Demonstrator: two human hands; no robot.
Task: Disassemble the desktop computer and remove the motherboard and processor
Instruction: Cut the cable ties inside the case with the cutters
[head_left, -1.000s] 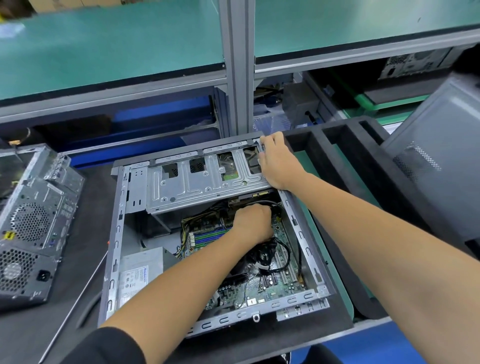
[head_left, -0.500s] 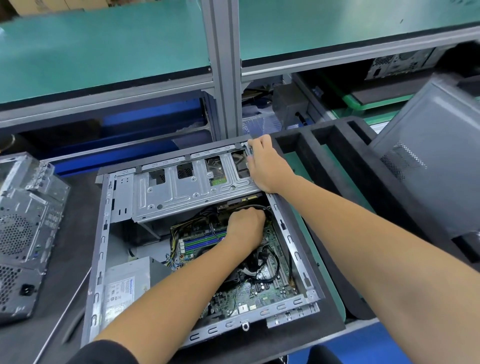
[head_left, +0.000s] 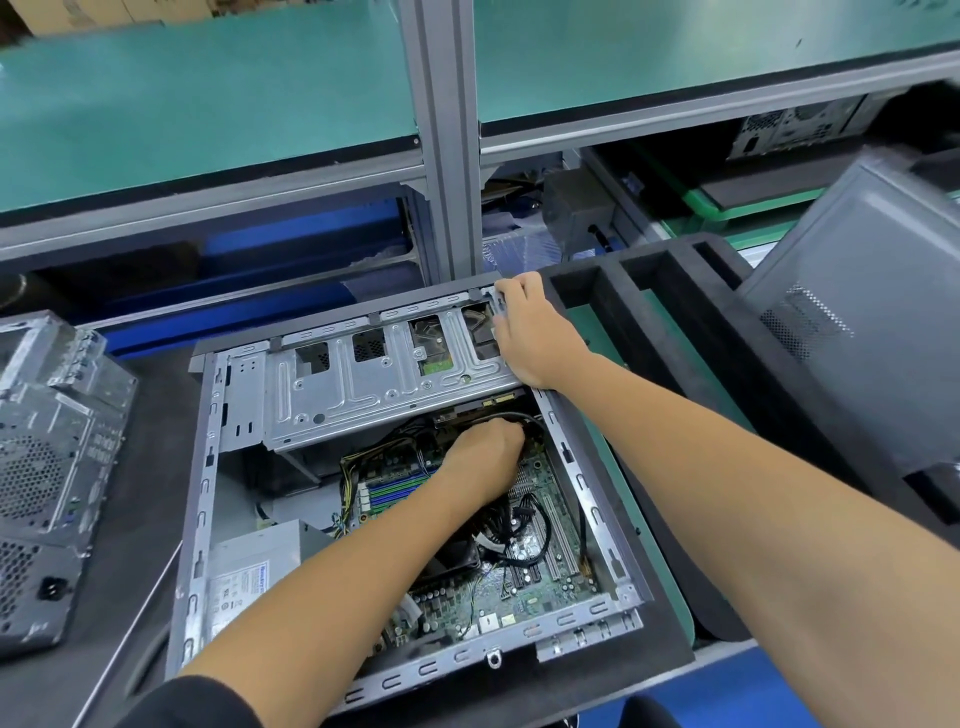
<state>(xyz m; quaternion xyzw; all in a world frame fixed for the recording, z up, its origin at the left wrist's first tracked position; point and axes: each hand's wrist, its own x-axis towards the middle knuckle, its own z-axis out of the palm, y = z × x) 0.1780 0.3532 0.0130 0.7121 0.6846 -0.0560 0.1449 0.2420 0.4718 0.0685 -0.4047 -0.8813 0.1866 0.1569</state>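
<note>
Motherboard (head_left: 524, 566) inside open case (head_left: 202, 499)

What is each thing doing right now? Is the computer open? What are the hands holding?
Computer case: lying flat, side open.
Motherboard: still inside the case.
Drive cage: in place.
Left hand: curled inside, by a black cable.
Right hand: resting on the case's far corner.
Side panel: off, standing at right.
</note>
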